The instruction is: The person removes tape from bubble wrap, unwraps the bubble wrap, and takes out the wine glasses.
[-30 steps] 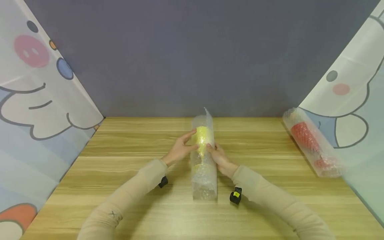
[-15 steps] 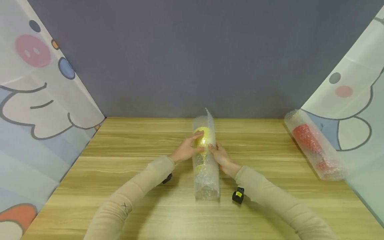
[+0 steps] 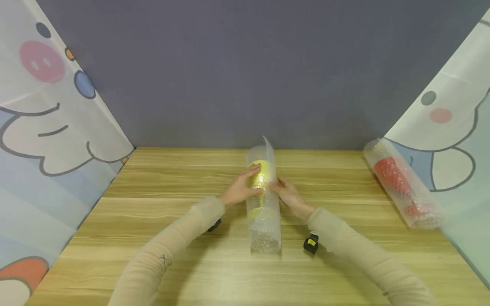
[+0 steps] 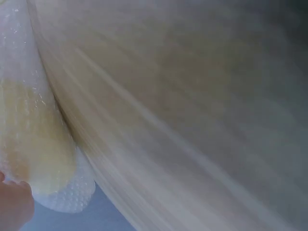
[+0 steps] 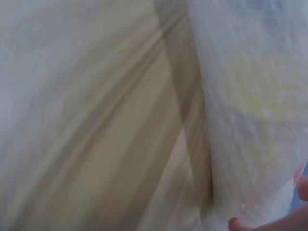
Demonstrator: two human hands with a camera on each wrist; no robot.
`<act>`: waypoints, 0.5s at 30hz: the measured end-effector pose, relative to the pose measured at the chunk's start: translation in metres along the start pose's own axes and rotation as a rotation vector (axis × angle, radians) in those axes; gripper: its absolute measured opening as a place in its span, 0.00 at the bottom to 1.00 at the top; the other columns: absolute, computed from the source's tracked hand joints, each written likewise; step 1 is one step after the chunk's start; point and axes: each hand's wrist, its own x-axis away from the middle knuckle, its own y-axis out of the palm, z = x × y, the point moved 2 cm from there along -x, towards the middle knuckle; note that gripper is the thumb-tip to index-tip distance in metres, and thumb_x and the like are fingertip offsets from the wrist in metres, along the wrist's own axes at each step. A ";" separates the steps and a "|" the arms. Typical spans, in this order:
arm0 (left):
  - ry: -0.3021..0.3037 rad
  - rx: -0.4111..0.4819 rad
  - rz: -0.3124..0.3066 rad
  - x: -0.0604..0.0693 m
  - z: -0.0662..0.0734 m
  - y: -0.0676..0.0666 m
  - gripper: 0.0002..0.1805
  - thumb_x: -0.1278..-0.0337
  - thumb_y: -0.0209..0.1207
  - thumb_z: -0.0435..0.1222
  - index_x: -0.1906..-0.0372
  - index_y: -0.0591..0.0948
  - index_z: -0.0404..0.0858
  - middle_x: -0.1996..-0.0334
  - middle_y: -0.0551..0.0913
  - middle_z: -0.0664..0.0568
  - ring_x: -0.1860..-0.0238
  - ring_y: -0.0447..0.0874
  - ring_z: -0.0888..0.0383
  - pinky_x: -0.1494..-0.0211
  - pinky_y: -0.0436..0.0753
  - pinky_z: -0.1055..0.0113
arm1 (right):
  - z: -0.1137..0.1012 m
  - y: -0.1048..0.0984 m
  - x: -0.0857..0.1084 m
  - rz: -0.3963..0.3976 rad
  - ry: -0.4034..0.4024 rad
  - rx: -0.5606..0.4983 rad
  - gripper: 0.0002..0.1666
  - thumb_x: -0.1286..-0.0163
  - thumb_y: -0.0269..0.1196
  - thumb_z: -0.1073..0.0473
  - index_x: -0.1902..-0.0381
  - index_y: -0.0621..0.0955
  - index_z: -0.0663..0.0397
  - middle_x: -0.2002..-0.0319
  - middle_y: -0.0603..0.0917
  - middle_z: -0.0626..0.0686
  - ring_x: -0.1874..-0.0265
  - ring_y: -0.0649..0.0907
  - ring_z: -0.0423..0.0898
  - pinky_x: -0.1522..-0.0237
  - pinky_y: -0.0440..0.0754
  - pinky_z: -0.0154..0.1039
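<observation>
A yellow object rolled in clear bubble wrap (image 3: 264,221) lies lengthwise near the middle of the wooden table, with a loose edge of wrap standing up at its far end. My left hand (image 3: 240,187) rests on the roll from the left, thumb and fingers spread over the yellow part. From the right, my right hand (image 3: 292,197) touches the roll's side with its thumb on the wrap. Yellow shows through the wrap (image 4: 36,139) in the left wrist view and through the wrap (image 5: 262,89) in the right wrist view.
A second bubble-wrapped roll (image 3: 394,176) with a red object inside lies at the right edge of the table (image 3: 153,178). A dark grey wall (image 3: 245,76) stands behind, with cartoon-printed sheets at both sides.
My left hand has shifted right, further over the roll. The right hand has moved slightly right, its thumb now nearer the roll's right edge.
</observation>
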 end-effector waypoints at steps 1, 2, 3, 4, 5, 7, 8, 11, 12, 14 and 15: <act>-0.007 0.002 0.000 0.000 0.000 -0.001 0.46 0.54 0.66 0.46 0.30 0.55 0.48 0.28 0.45 0.63 0.28 0.40 0.61 0.27 0.48 0.53 | -0.002 -0.002 0.000 0.015 -0.034 0.023 0.36 0.28 0.48 0.54 0.30 0.51 0.64 0.31 0.55 0.65 0.33 0.58 0.60 0.32 0.57 0.53; -0.010 0.007 0.001 0.000 0.000 -0.001 0.47 0.55 0.66 0.45 0.30 0.55 0.48 0.28 0.45 0.63 0.28 0.40 0.62 0.27 0.48 0.54 | -0.004 -0.004 -0.001 0.031 -0.062 0.043 0.34 0.28 0.47 0.55 0.31 0.53 0.64 0.31 0.57 0.64 0.33 0.58 0.59 0.32 0.58 0.53; -0.013 0.004 0.002 0.000 0.000 -0.002 0.47 0.55 0.67 0.45 0.30 0.54 0.47 0.28 0.44 0.63 0.28 0.39 0.62 0.27 0.48 0.55 | -0.006 -0.006 -0.003 0.046 -0.111 0.071 0.32 0.28 0.47 0.55 0.32 0.55 0.65 0.32 0.59 0.64 0.33 0.59 0.59 0.32 0.58 0.52; -0.019 0.006 0.001 0.000 0.001 -0.003 0.48 0.56 0.67 0.44 0.29 0.54 0.47 0.28 0.44 0.64 0.28 0.39 0.62 0.27 0.47 0.56 | -0.009 -0.008 -0.004 0.068 -0.154 0.106 0.30 0.27 0.47 0.55 0.33 0.59 0.65 0.33 0.61 0.63 0.33 0.61 0.58 0.32 0.59 0.52; -0.023 0.009 0.002 0.000 0.001 -0.004 0.48 0.56 0.67 0.43 0.29 0.54 0.46 0.28 0.44 0.65 0.28 0.39 0.62 0.27 0.47 0.57 | -0.012 -0.010 -0.005 0.081 -0.207 0.138 0.27 0.27 0.47 0.56 0.35 0.63 0.64 0.34 0.64 0.62 0.34 0.63 0.57 0.33 0.61 0.51; -0.031 0.004 0.009 -0.001 0.002 -0.006 0.49 0.57 0.68 0.43 0.29 0.54 0.45 0.28 0.44 0.66 0.28 0.39 0.63 0.27 0.46 0.58 | -0.018 -0.012 -0.009 0.091 -0.310 0.187 0.24 0.28 0.48 0.55 0.39 0.70 0.62 0.38 0.70 0.60 0.37 0.67 0.56 0.35 0.64 0.51; -0.032 0.004 0.011 -0.001 0.003 -0.007 0.49 0.57 0.68 0.42 0.29 0.54 0.45 0.28 0.44 0.66 0.28 0.39 0.63 0.27 0.46 0.59 | -0.021 -0.013 -0.011 0.088 -0.355 0.205 0.22 0.29 0.50 0.55 0.41 0.72 0.60 0.39 0.72 0.59 0.38 0.69 0.55 0.36 0.66 0.50; -0.041 0.004 0.005 -0.003 0.004 -0.006 0.50 0.58 0.68 0.43 0.29 0.53 0.46 0.29 0.44 0.67 0.28 0.38 0.64 0.26 0.45 0.59 | -0.026 -0.011 -0.015 0.050 -0.442 0.296 0.20 0.31 0.54 0.53 0.45 0.77 0.54 0.41 0.74 0.56 0.39 0.71 0.54 0.37 0.67 0.51; -0.043 0.007 -0.001 -0.003 0.004 -0.005 0.50 0.58 0.68 0.43 0.29 0.53 0.46 0.28 0.44 0.66 0.28 0.38 0.64 0.26 0.45 0.57 | -0.027 -0.009 -0.016 0.034 -0.454 0.329 0.20 0.32 0.55 0.52 0.45 0.77 0.52 0.41 0.75 0.55 0.39 0.71 0.54 0.37 0.67 0.51; -0.045 0.004 -0.010 -0.004 0.004 -0.002 0.51 0.58 0.69 0.44 0.29 0.52 0.47 0.28 0.43 0.64 0.28 0.38 0.62 0.27 0.46 0.55 | -0.026 -0.006 -0.019 0.003 -0.457 0.405 0.21 0.35 0.58 0.50 0.46 0.78 0.49 0.40 0.74 0.53 0.38 0.70 0.53 0.35 0.65 0.52; -0.049 0.004 -0.014 -0.004 0.003 0.000 0.52 0.58 0.69 0.44 0.29 0.51 0.47 0.28 0.42 0.64 0.28 0.37 0.61 0.27 0.46 0.54 | -0.024 -0.004 -0.020 -0.012 -0.456 0.441 0.22 0.36 0.59 0.49 0.46 0.78 0.48 0.39 0.73 0.53 0.37 0.69 0.53 0.35 0.63 0.53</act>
